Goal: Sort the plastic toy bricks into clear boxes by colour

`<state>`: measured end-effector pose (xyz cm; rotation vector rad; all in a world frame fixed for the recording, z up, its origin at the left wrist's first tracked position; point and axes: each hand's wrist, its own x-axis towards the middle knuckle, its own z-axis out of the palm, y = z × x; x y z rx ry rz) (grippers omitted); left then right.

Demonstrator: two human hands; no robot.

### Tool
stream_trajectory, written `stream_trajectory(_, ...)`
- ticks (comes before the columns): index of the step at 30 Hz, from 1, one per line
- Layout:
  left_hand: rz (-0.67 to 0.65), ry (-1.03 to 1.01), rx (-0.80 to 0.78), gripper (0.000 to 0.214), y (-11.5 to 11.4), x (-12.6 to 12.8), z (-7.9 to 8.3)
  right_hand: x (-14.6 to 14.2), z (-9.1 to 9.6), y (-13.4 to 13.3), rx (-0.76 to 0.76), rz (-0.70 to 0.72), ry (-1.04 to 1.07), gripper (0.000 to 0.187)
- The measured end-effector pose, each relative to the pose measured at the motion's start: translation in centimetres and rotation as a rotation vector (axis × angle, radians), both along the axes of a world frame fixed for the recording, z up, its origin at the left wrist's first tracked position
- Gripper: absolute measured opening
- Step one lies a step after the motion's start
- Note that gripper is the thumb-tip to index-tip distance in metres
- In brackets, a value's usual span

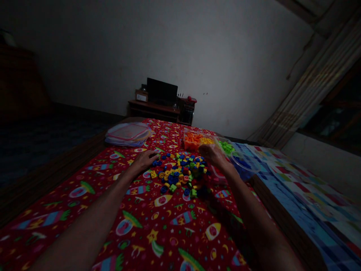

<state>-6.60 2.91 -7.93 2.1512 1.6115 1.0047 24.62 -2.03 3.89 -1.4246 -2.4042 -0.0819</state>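
A loose pile of small plastic building blocks (184, 175) in blue, yellow, green and red lies on a red patterned cloth (152, 218). At the pile's left edge rests my left hand (145, 160), its fingers stretched toward a few blue pieces and apparently holding nothing. My right hand (213, 153) is raised beside the yellow blocks (207, 140), fingers curled closed; whatever it may hold is hidden. Orange blocks (192, 141) fill a clear container left of the yellow ones. Green blocks (226, 146) and a clear tub of blue blocks (241, 163) stand to the right.
Stacked clear plastic lids (128, 133) lie at the back left of the cloth. Beyond it, a low stand (155, 107) carries a dark monitor (162, 91). A blue checked cloth (282, 195) spreads on the right, past a dark wooden edge (284, 218). The room is dim.
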Motion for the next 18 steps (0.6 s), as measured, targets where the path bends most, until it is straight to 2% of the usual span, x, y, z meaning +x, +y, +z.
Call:
stream_trajectory(5,-0.023,-0.002,0.025,0.043,0.1,0.0,-0.2,-8.4,-2.6,-0.1,-0.087,0.154,-0.098,0.029)
stream_trajectory(9,-0.024,-0.006,0.041,0.041,0.2,0.0,-0.3,-12.8,-3.3,1.0,-0.228,0.166,-0.254,0.024)
stream_trajectory(14,-0.028,0.012,0.036,0.039,0.2,0.0,-0.4,-13.8,-3.4,2.2,-0.448,0.227,-0.343,0.029)
stream_trajectory(18,-0.017,0.024,0.027,0.040,0.1,0.1,-0.2,-12.9,-4.1,2.6,-0.519,0.293,-0.305,0.028)
